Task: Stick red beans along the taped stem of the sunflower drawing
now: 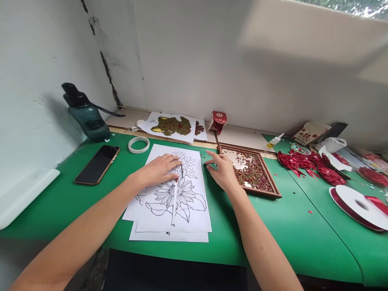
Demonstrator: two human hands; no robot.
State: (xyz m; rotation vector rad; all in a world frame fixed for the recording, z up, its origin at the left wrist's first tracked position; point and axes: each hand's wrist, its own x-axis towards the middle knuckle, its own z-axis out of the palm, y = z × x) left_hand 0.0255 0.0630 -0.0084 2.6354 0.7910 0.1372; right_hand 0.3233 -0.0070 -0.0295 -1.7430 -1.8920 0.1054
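Several sheets (165, 198) on green table (303, 226); pale wall (188, 60).

From over here: 1 cam, worn on the person's head, so its POV sits above & on the near side of the flower drawing (163, 194). Faces fwd & down, aim landing approx. at the drawing's far R corner. Mid-range: near enough for the drawing's outlines, w/ L hand (159, 167) over it & R hand (222, 171) just R of it. V. wide, tho: green table (281, 234) around the drawing, bottle (91, 121) beyond it to the L, ribbon spool (357, 208) well off R, wall (188, 60) behind.
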